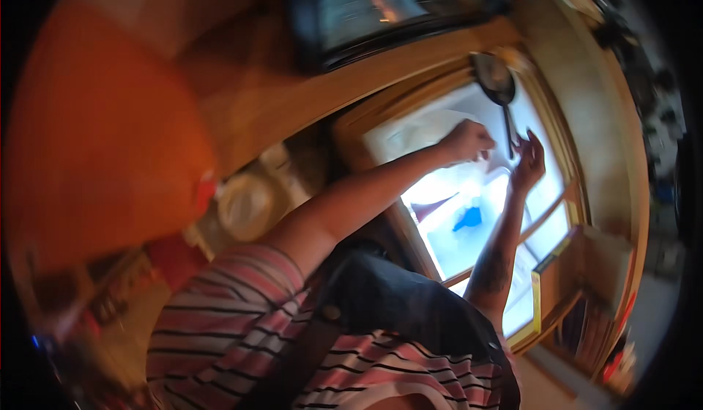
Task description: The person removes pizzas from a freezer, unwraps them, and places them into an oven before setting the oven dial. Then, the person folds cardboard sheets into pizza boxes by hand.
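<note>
My left hand [467, 142] reaches in front of a bright, wood-framed panel [447, 234], its fingers curled together. What it holds, if anything, is blurred. My right hand [532, 162] is raised just to the right of it, fingers bent against the lower handle of a dark long-handled spoon [496, 79]. The spoon stands upright in the view, its oval head at the top near the wooden frame. Its handle runs down between my two hands. A blue patch [469, 219] shows on the bright panel below them.
A big orange surface [110, 139] fills the left side. A dark-framed glossy panel [388, 10] lies at the top. Round pale ware [253, 203] stands left of my arm. At lower right is a wooden shelf unit [586, 285]. Dark items [652, 87] line the right edge.
</note>
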`<state>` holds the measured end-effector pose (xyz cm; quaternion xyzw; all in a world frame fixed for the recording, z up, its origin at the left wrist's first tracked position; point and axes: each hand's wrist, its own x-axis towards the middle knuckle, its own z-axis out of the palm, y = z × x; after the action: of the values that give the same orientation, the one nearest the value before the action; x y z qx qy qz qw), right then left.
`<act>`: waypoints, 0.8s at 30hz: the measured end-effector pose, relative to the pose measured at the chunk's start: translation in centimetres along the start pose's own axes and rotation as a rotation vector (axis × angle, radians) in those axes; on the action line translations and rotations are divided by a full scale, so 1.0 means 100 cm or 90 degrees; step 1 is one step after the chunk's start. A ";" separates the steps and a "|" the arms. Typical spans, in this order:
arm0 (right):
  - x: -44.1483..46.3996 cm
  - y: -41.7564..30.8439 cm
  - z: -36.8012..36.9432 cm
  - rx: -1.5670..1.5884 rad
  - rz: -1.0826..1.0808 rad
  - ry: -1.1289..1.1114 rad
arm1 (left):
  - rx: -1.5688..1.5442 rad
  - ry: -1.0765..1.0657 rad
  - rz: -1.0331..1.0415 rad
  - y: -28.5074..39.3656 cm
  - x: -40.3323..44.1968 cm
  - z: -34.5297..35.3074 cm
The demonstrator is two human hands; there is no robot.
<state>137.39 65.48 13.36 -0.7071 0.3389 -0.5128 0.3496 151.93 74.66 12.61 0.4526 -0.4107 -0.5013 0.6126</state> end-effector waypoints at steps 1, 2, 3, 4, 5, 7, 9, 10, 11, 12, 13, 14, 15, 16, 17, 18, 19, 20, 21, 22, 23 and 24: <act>-0.026 -0.021 0.000 -0.035 0.032 -0.033 | 0.019 0.016 0.022 0.004 -0.012 0.000; -0.054 -0.039 0.002 -0.070 0.055 -0.069 | 0.075 0.045 -0.012 0.025 -0.034 0.001; -0.083 -0.055 0.003 -0.111 0.074 -0.098 | 0.123 0.055 -0.015 0.039 -0.054 0.001; -0.110 -0.060 0.001 -0.093 0.090 -0.151 | 0.144 0.091 0.006 0.043 -0.072 0.001; -0.135 -0.062 -0.004 -0.077 0.104 -0.201 | 0.167 0.122 0.028 0.047 -0.089 0.003; -0.182 -0.070 -0.016 -0.092 0.051 -0.305 | 0.177 0.159 0.034 0.057 -0.134 0.009; -0.219 -0.081 -0.030 -0.068 0.077 -0.345 | 0.203 0.131 0.082 0.055 -0.174 0.016; -0.235 -0.080 -0.040 -0.071 0.075 -0.377 | 0.230 0.106 0.086 0.054 -0.199 0.018; -0.251 -0.079 -0.051 -0.036 0.089 -0.385 | 0.258 0.083 0.090 0.054 -0.227 0.021; -0.264 -0.085 -0.058 -0.036 0.107 -0.404 | 0.303 0.082 0.161 0.048 -0.256 0.020; -0.276 -0.092 -0.064 -0.040 0.123 -0.427 | 0.347 0.083 0.229 0.045 -0.287 0.020; -0.287 -0.095 -0.070 -0.031 0.111 -0.448 | 0.353 0.089 0.216 0.044 -0.319 0.019; -0.296 -0.098 -0.075 -0.046 0.137 -0.467 | 0.360 0.092 0.200 0.048 -0.349 0.018; -0.305 -0.102 -0.076 -0.062 0.162 -0.483 | 0.368 0.110 0.200 0.052 -0.380 0.015; -0.316 -0.108 -0.075 -0.052 0.154 -0.497 | 0.274 0.104 0.117 0.057 -0.410 0.013; -0.327 -0.115 -0.074 -0.108 0.068 -0.528 | 0.177 0.098 0.037 0.060 -0.438 0.011; -0.337 -0.121 -0.073 -0.162 -0.021 -0.556 | 0.181 0.114 0.038 0.055 -0.461 0.005; -0.348 -0.123 -0.071 -0.146 -0.023 -0.595 | 0.156 0.174 0.059 0.040 -0.483 -0.007; -0.360 -0.117 -0.071 -0.139 -0.035 -0.607 | 0.131 0.233 0.084 0.029 -0.504 -0.018; -0.370 -0.111 -0.071 -0.138 -0.005 -0.671 | 0.148 0.296 0.048 0.028 -0.526 -0.027; -0.377 -0.105 -0.067 -0.139 0.025 -0.733 | 0.163 0.358 0.014 0.028 -0.547 -0.037; -0.388 -0.131 -0.063 -0.143 0.129 -0.749 | 0.087 0.410 0.041 0.021 -0.565 -0.047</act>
<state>123.47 103.90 6.86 -0.8687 0.2061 0.0388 0.4488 147.85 131.25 10.71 0.6147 -0.2429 -0.2837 0.6947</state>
